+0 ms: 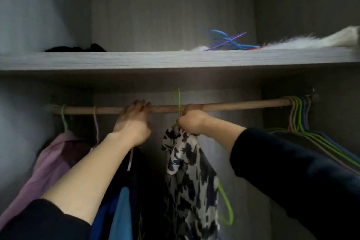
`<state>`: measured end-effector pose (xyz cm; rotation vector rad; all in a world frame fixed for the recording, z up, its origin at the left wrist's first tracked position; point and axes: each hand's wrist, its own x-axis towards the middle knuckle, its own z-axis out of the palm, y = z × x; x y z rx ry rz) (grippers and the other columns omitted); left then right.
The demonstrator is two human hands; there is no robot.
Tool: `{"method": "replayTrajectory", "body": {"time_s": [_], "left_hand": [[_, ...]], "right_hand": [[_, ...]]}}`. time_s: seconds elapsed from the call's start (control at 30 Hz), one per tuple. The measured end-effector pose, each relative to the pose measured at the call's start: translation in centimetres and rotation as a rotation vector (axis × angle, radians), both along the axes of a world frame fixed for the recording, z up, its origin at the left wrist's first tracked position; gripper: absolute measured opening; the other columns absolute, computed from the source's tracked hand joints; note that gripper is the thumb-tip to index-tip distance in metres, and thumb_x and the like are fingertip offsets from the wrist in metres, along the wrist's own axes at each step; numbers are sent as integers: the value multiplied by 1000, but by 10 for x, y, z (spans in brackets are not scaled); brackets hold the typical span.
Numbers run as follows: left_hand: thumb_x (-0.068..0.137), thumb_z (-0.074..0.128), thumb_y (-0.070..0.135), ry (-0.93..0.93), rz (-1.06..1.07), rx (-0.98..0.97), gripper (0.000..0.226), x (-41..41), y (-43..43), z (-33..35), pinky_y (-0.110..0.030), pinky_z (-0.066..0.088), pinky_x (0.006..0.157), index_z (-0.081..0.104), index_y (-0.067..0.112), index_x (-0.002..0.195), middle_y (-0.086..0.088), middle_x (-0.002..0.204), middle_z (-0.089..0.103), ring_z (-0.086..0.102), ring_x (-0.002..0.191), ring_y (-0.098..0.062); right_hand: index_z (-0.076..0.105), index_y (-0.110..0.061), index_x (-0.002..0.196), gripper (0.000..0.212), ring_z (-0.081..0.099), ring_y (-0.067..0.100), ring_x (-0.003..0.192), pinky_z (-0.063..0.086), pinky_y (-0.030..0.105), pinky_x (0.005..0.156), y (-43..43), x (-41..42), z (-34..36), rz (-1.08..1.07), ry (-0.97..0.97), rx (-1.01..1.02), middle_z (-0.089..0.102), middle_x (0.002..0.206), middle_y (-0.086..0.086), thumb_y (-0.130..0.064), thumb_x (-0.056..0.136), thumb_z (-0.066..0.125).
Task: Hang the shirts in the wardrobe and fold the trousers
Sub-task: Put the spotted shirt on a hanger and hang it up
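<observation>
Inside the wardrobe a wooden rail (243,104) runs left to right. My right hand (191,121) grips the neck of a green hanger (178,101) whose hook stands over the rail. A black-and-white patterned shirt (191,179) hangs from that hanger. My left hand (134,121) reaches up with its fingers curled over the rail, just left of the green hook. Below my left forearm hang a dark garment and a blue one (122,212). A lilac shirt (52,160) hangs on a hanger at the far left.
Several empty coloured hangers (298,115) bunch at the rail's right end. The shelf (136,60) above carries a dark cloth (78,48), loose blue and purple hangers (228,42) and a white furry item (303,42). Wardrobe walls close in on both sides.
</observation>
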<state>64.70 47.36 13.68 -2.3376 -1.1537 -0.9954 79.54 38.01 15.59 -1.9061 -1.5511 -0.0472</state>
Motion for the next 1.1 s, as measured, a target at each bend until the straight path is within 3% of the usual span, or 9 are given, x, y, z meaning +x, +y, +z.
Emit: {"method": "replayTrajectory", "body": {"time_s": [0.17,0.33,0.43,0.57,0.67,0.8,0.9,1.0,1.1], "left_hand": [[88,49,13,-88,-39,58,62,0,19,-2,-30,24,112,33,24,147,1,150,35,33,136,-24],[87,48,8,-141,-57,82,58,3,16,3,-30,31,107,42,24,143,2,146,42,38,132,-23],[87,49,9,-156,-39,58,57,3,13,3,-31,32,108,43,25,142,2,147,42,38,133,-23],[89,48,10,-109,22,-2,56,6,1,5,-33,30,111,41,23,143,-2,148,41,39,134,-26],[93,43,16,-42,97,-85,48,14,-8,12,-37,30,110,42,17,141,-13,144,44,41,131,-32],[97,39,26,-62,90,-110,55,51,-23,7,-40,10,116,24,13,148,-13,155,21,17,143,-29],[96,41,30,-89,-31,-40,60,93,-41,0,-38,5,116,20,16,150,-11,157,16,11,145,-28],[95,43,30,-61,-187,25,57,133,-56,-6,-38,7,117,25,19,149,-9,155,22,15,143,-27],[96,42,32,2,-277,46,55,165,-63,-12,-40,8,117,25,26,148,-5,156,22,17,143,-28]], "right_hand": [[42,-15,63,30,48,16,59,35,23,45,41,-5,-14,72,40,9,46,65,1,-13,91,52],[47,-13,61,31,61,27,80,47,29,64,67,-9,-38,131,4,-32,57,77,8,-19,91,57],[57,-14,62,31,59,24,74,49,30,62,71,-6,-47,206,41,21,58,70,5,-23,92,61],[67,-16,83,21,55,15,64,44,24,55,56,10,-52,224,46,87,55,65,-6,-34,91,62],[66,-13,89,26,51,10,61,38,20,50,33,32,-52,156,-37,118,53,66,-7,-37,93,58],[69,-14,93,30,60,17,72,47,25,60,-3,73,-54,0,-141,137,63,78,1,-40,94,54],[67,-20,93,23,65,24,83,56,40,76,-33,105,-57,-141,-215,143,67,91,4,-39,93,54],[63,-20,94,18,63,26,81,53,36,72,-73,134,-61,-300,-381,107,66,94,5,-34,92,53],[59,-15,97,21,61,35,95,43,35,69,-109,165,-67,-428,-615,98,62,104,9,-34,91,51]]}}
